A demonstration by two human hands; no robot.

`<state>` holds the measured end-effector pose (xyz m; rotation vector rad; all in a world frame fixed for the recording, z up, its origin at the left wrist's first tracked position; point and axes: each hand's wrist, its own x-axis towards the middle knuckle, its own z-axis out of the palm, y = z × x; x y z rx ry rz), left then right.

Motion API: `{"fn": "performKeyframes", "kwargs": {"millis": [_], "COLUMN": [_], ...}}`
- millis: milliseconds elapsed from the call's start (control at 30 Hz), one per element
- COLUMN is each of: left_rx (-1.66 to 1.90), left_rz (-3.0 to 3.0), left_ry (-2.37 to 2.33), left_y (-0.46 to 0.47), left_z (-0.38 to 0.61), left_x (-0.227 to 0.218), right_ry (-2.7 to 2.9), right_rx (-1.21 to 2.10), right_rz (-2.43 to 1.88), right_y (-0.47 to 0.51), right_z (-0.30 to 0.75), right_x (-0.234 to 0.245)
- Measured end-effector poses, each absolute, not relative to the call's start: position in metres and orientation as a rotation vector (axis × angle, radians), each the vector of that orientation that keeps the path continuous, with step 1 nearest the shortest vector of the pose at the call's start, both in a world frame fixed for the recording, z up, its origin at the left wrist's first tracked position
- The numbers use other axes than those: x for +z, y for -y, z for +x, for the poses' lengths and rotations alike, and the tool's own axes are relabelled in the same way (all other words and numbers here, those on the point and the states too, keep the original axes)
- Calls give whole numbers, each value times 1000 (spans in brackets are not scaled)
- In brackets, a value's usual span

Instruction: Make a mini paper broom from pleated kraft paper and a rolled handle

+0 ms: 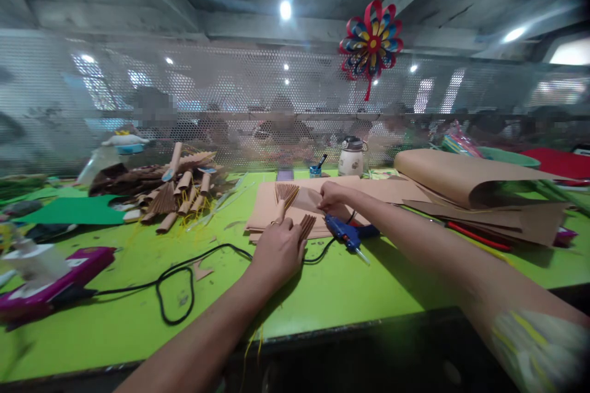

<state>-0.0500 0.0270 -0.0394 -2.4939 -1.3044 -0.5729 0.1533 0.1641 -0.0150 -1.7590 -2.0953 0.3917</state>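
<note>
My left hand (pixel 279 249) is closed around a pleated brown paper piece (pixel 306 226), whose folded end sticks out past the thumb. Just beyond its fingers, a small pleated paper fan (pixel 286 194) with a rolled paper handle lies over the stacked brown paper sheets (pixel 262 206). My right hand (pixel 332 195) has its fingers curled together at the edge of a pale, thin sheet (pixel 308 199); what they grip is partly hidden. Below the right wrist rests a blue glue gun (pixel 343 233), its nozzle toward me and its black cord running left.
Rolled paper pieces with yellow strings (pixel 184 196) are heaped at the left. A purple power strip (pixel 87 261) lies at the near left. Large brown paper (pixel 442 175) curls at the right. A white bottle (pixel 351 158) stands behind, before a perforated screen (pixel 249 92).
</note>
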Motion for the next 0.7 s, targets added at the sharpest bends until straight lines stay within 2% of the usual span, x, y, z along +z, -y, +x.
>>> {"fn": "performKeyframes", "kwargs": {"millis": [167,300,533,700], "left_rx": [-637,-727,-1365,-1324], "left_rz": [-2504,-2490,-2640,-2894], "left_ry": [1319,1321,1309,1124], "left_y": [-25,-26,-30,16], "left_z": [-50,-52,-56,-41], "left_x": [-39,-35,-15,0], "right_ry": [1859,1676,1623,1652], "right_rx": [775,885,1047,1260], "right_rz": [-1753,-1560,-1207,-1035], "right_y": [-156,-128,-10,48], "right_z": [166,191,213,216], "right_x": [-2,17,28,10]}}
